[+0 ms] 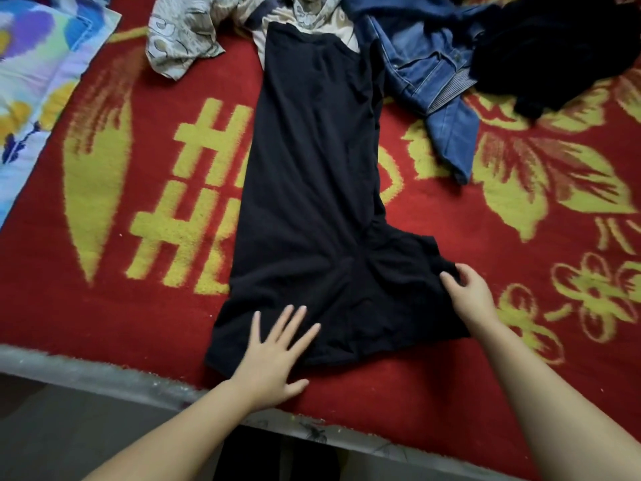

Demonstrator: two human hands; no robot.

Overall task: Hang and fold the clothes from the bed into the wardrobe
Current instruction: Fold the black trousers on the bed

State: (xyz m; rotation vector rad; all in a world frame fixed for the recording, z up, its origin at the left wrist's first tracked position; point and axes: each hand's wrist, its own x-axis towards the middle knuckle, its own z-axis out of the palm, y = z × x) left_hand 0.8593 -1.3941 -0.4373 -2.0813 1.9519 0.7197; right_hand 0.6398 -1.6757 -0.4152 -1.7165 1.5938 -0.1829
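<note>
1. On the red blanket [451,237], a black garment [312,203] lies flat, lengthwise.
2. Left hand [274,355]: fingers straight, pressing the near hem.
3. Right hand [468,289]: pinching the garment's right corner.
4. Beyond: jeans [433,81], patterned shirt [184,33].

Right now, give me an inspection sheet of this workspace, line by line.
Surface: red blanket with yellow pattern covers the bed.
Job's things: black garment spread flat lengthwise; blue jeans, floral cloth and dark clothing piled at far edge.
Clutter: colourful quilt at left.
Grippers: left hand presses flat on garment's near end; right hand pinches its right corner.
Cables: nothing seen.
Surroundings: grey floor below bed edge.
</note>
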